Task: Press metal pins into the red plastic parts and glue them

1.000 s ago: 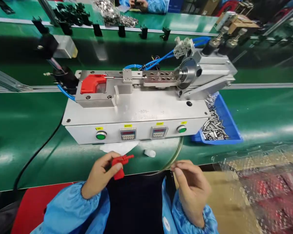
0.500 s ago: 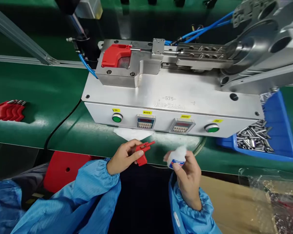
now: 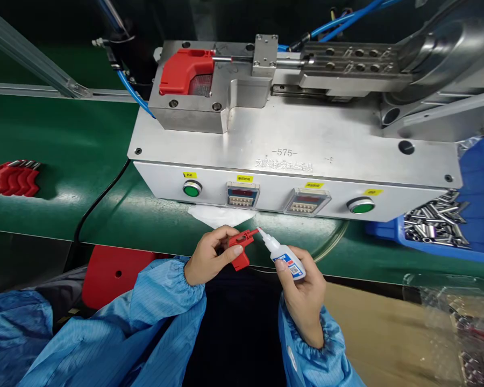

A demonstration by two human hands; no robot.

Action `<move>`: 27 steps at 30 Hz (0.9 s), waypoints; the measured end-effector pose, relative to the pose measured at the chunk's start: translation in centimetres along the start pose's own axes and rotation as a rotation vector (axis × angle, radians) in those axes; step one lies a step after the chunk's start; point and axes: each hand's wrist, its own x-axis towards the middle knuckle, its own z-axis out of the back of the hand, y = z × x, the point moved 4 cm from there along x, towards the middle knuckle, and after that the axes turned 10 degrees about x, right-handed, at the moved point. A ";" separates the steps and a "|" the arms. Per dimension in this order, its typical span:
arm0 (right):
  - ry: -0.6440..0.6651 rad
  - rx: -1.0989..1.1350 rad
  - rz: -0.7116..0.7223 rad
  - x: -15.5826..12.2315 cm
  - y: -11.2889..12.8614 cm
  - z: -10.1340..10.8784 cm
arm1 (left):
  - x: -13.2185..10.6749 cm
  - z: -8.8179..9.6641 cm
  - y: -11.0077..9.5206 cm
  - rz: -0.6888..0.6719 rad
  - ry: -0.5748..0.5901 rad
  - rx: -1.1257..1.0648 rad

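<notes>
Between thumb and fingers, my left hand point(image 3: 213, 255) grips a red plastic pistol-shaped part point(image 3: 240, 259) whose thin stem points right. My right hand point(image 3: 304, 293) is closed around a small white glue bottle point(image 3: 289, 261) with a blue label. The bottle is tilted, and its narrow nozzle is at the tip of the red stem; whether they touch I cannot tell. Above, another red part point(image 3: 181, 72) sits in the metal fixture point(image 3: 193, 119), with a metal rod running to its right end.
The metal machine point(image 3: 282, 129) has green buttons and two small displays on its front. Several red parts with metal tubes point(image 3: 14, 180) lie at left. A blue bin point(image 3: 478, 183) of metal tubes point(image 3: 435, 223) stands at right. White paper point(image 3: 221, 216) lies under the machine's front edge.
The glue bottle has swung so its nozzle points up and left, and it has come to the red stem's tip. My left hand has shifted slightly right. The camera view has moved closer.
</notes>
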 end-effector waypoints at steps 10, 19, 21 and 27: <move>-0.008 0.006 0.040 0.2 0.5 0.1 | -0.1 0.0 0.1 -0.021 -0.033 0.027; -0.036 -0.006 0.081 -0.1 0.5 0.1 | 0.0 0.0 0.0 -0.029 -0.023 0.038; -0.040 -0.011 0.090 -0.2 0.5 0.2 | 0.1 -0.1 -0.1 -0.038 -0.020 0.043; -0.056 -0.007 0.103 -0.2 0.5 0.3 | 0.1 -0.1 -0.1 -0.037 -0.017 0.045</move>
